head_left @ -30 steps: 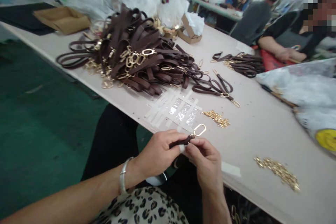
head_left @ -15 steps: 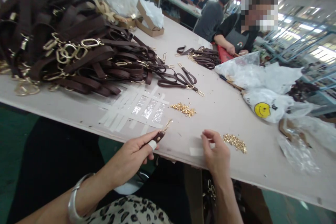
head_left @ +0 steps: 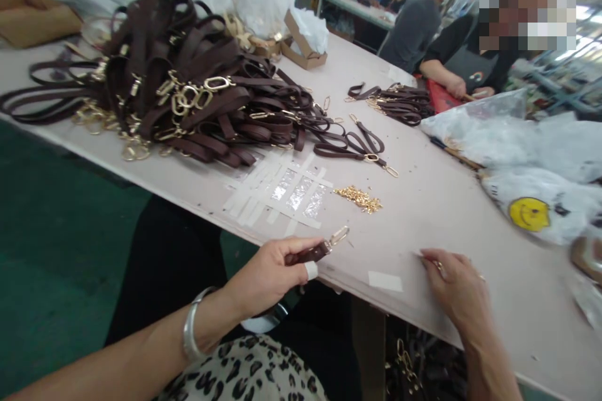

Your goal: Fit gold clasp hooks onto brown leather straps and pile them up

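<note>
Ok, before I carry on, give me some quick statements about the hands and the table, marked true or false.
1. The left hand holds a brown strap. True.
2. The bracelet is on the right wrist. False: the bracelet is on the left wrist.
3. A heap of small gold pieces lies on the table. True.
4. The right hand is touching the smiley bag. False: the hand and the bag are apart.
5. The big strap pile is on the floor. False: it is on the table.
</note>
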Available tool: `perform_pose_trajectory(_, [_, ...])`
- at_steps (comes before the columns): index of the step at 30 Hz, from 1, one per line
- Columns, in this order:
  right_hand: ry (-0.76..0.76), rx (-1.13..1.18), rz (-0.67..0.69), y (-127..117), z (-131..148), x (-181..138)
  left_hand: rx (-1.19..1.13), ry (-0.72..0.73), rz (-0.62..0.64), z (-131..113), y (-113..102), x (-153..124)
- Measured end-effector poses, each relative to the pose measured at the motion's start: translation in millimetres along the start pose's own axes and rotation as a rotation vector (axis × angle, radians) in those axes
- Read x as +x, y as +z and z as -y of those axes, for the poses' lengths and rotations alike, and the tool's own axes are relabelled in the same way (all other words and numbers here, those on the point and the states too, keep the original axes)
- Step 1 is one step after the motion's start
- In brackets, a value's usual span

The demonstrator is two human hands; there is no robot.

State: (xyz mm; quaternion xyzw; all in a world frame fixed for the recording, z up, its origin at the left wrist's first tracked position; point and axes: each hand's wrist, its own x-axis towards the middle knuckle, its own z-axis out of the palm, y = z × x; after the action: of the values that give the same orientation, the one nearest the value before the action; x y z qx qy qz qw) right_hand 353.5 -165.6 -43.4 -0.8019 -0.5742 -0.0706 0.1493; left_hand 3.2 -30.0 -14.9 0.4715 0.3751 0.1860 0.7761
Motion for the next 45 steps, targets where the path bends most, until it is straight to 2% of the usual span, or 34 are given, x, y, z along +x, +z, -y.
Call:
perform_pose_trajectory(3, [0.097,0.083,-0.009,0.5,13.0,1.2,-0.029,0.045,0.024,9.2,-1.6,5.4])
perform_pose_trajectory(5, [0.190,0.312,-0.066,3.7,44.3,-2.2,-0.027,0.060,-0.021,12.5,-1.3,7.8])
perform_pose_trajectory(7, [0.270,0.669,-0.154,9.6,90.1,-8.7,-0.015,0.077,-0.086,12.4,0.2,8.9])
perform_pose_trajectory(10, [0.241,1.002,-0.169,22.9,160.6,-17.1,0.005,0.100,-0.123,10.3,1.3,9.5])
perform_pose_trajectory(12, [0.188,1.062,-0.155,31.7,193.4,-18.7,0.044,0.136,-0.125,10.8,-0.1,10.0])
perform_pose_trajectory(14, [0.144,1.034,-0.134,37.7,211.0,-17.8,0.101,0.174,-0.130,13.0,-2.7,10.4])
perform_pose_trajectory(19, [0.085,0.896,-0.124,39.9,216.2,-15.1,0.256,0.253,-0.149,15.9,-8.6,8.1])
perform_pose_trajectory(23, [0.064,0.872,-0.156,39.1,215.7,-16.2,0.379,0.357,-0.164,13.2,-9.5,3.5])
perform_pose_trajectory(27, [0.055,0.905,-0.198,41.3,219.0,-18.5,0.426,0.399,-0.145,11.2,-10.3,0.8])
perform_pose_trajectory(31, [0.171,1.034,-0.211,44.2,221.5,-22.0,0.477,0.420,-0.116,10.1,-10.4,-0.3])
perform_pose_trajectory(37, [0.366,1.178,-0.135,36.8,220.1,-24.2,0.573,0.508,-0.089,9.0,-7.8,-0.3])
perform_pose_trajectory(42, [0.484,1.332,-0.095,32.9,217.5,-29.8,0.690,0.585,0.000,8.9,-2.0,2.6])
perform_pose_trajectory(45, [0.582,1.392,-0.139,37.5,215.9,-37.5,0.843,0.590,0.061,5.1,5.8,6.6])
